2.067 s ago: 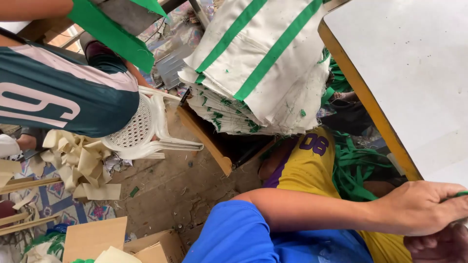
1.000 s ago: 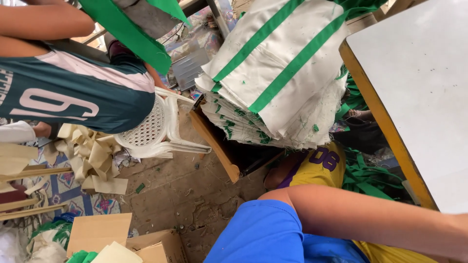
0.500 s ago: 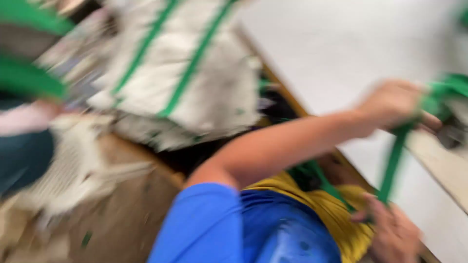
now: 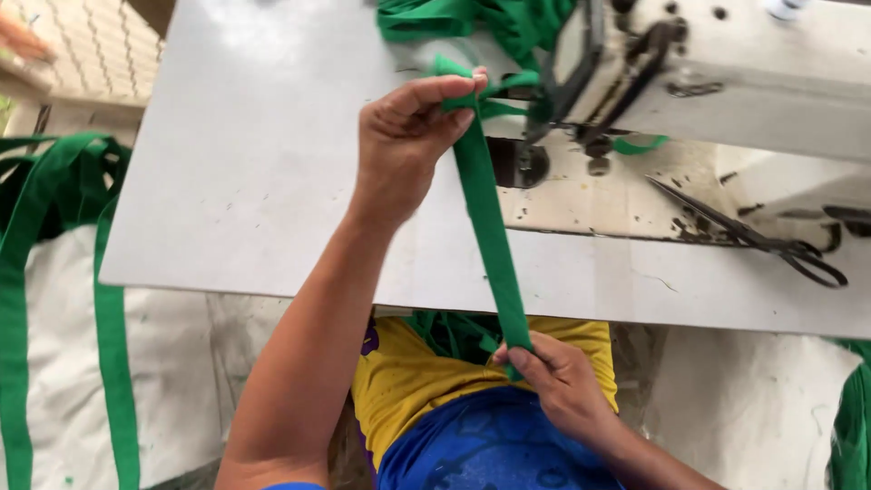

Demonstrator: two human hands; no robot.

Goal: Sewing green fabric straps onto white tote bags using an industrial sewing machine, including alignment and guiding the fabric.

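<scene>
A long green fabric strap (image 4: 490, 236) runs from the sewing machine (image 4: 744, 63) down over the front edge of the grey table (image 4: 254, 181). My left hand (image 4: 404, 145) pinches the strap's upper part just left of the machine's needle area. My right hand (image 4: 558, 381) grips the strap's lower end below the table edge, over my lap. Between the two hands the strap is stretched straight. More green fabric (image 4: 481, 18) is bunched behind the machine.
Dark scissors (image 4: 753, 238) lie on the machine bed at the right. White bags with green trim (image 4: 54, 345) hang at the left below the table. Another person's hand (image 4: 23, 36) shows at the top left corner.
The view has swung from the floor and the stacked white bags up to the sewing table. My left hand has brought the green strap to the machine, and my right hand now holds its lower end.
</scene>
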